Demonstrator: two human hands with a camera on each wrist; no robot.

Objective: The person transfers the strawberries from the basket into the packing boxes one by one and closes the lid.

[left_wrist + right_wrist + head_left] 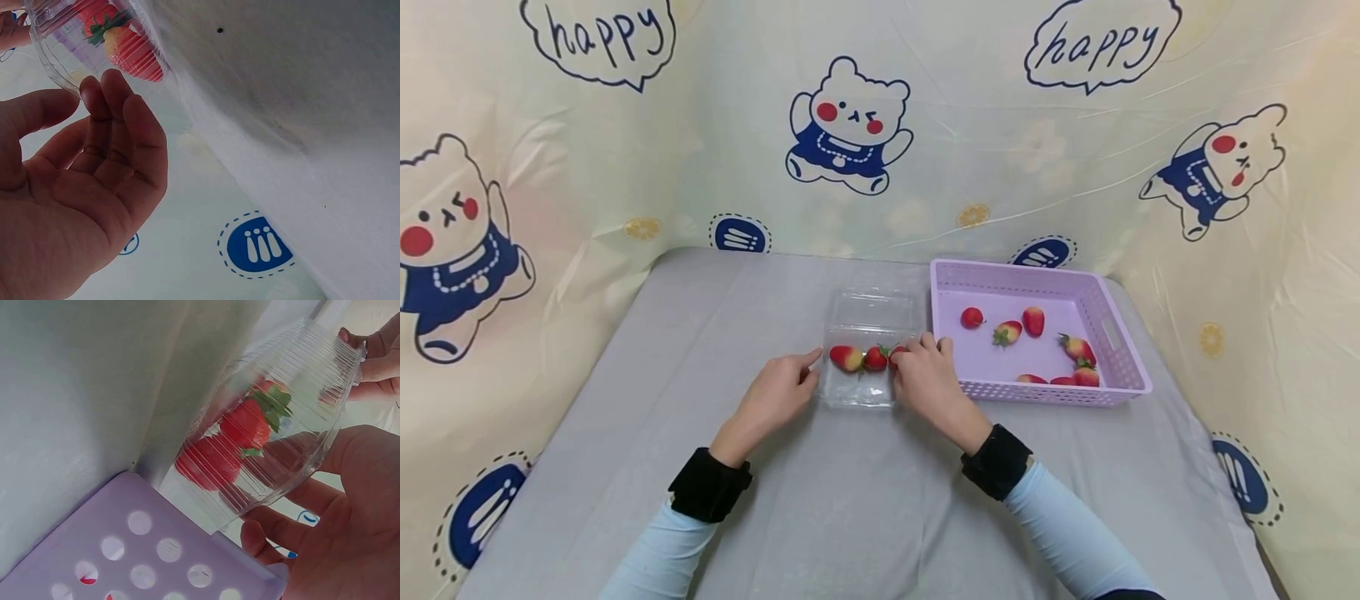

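Note:
A clear plastic clamshell box (859, 392) sits on the grey cloth with its lid (871, 310) folded back. Three strawberries lie in a row inside: a pale-tipped one (846, 358) at left, a red one (876, 358) in the middle and another strawberry (209, 464) at right. My left hand (778, 387) pinches the box's left rim between thumb and fingertips. Reaching over the right wall, my right hand (928, 379) has thumb and fingers around the rightmost strawberry, partly covering it in the head view. Some other fingers stay outside the wall.
Right beside the box stands a lilac perforated basket (1037, 268), its corner close under my right hand. Several strawberries lie in it, among them a red one (1033, 322) and a pale one (1007, 333). A printed curtain (970, 150) hangs behind the cloth-covered table (730, 308).

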